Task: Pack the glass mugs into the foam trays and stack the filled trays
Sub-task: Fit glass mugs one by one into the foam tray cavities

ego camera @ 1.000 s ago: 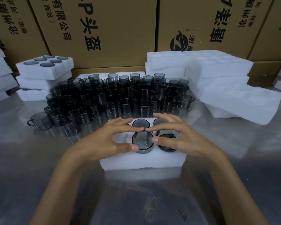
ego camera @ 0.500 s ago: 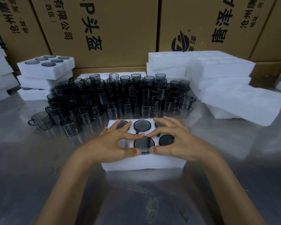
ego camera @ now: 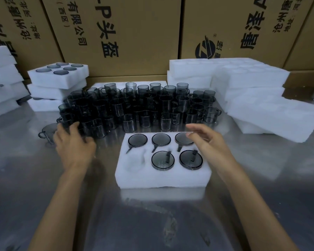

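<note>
Steel, dull and smeared with reflections, makes up the table (ego camera: 152, 223), and its near stretch in front of the foam tray (ego camera: 163, 178) lies bare, the widest free room on it. That tray sits square in the middle, its front wall a plain white edge. It has six round pockets; five hold smoky grey glass mugs (ego camera: 163, 160), rims up and level with the foam, handles tucked into slots. The near-left pocket (ego camera: 134, 160) of the tray is unfilled.

Left of the tray the left hand (ego camera: 74, 144) lies over the table with fingers spread and loosely curled, gripping nothing, its tips at the edge of the loose mugs. At the tray's right side the right hand (ego camera: 208, 142) hovers above the far-right pocket, fingers apart and holding nothing.

Just beyond the tray stands a dense crowd of loose mugs (ego camera: 134, 105), upright and packed side against side; only a thin strip of steel separates them from the tray's far edge.

Beyond and left of the tray rises a stack of filled trays (ego camera: 58, 84). Beyond and right, empty foam trays (ego camera: 252, 91) are heaped unevenly, one slab (ego camera: 272, 118) lying tilted toward the table. Behind everything runs a wall of printed cardboard cartons (ego camera: 134, 33).
</note>
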A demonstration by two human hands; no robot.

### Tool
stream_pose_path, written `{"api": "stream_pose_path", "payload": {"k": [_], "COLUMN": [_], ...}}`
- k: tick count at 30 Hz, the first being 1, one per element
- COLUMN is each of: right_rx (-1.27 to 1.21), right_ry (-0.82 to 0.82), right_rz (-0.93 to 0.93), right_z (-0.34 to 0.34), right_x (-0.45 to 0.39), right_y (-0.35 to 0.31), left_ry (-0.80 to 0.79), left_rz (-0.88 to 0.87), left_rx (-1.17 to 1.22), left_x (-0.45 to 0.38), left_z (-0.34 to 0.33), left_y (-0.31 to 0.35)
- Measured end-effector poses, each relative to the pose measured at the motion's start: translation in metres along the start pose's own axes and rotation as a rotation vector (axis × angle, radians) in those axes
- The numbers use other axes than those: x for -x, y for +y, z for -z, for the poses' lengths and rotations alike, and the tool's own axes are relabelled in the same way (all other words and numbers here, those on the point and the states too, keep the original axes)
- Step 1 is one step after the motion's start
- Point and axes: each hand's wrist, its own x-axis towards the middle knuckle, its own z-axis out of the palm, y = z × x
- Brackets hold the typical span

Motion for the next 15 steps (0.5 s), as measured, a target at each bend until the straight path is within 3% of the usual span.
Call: {"api": "stream_pose_path", "payload": {"k": [3, 10, 15], "right_rx": [0.014, 0.071, 0.176], "right_ry": [0.013, -0.002, -0.004], "right_rz": [0.014, 0.033, 0.118], "right_z": [-0.004, -0.004, -0.008], "right_x": [0.001, 0.002, 0.002], "right_y": [-0.002, 0.000, 0.001], "left_ry": [-0.057, -0.082, 0.035], "left_rz": [0.080, 0.039, -0.137], "left_rx": [0.000, 0.060, 0.204], "left_x": [-0.002, -0.001, 0.000], "left_z": [-0.006, -0.003, 0.012], "left_y": [-0.013, -0.006, 0.016]}}
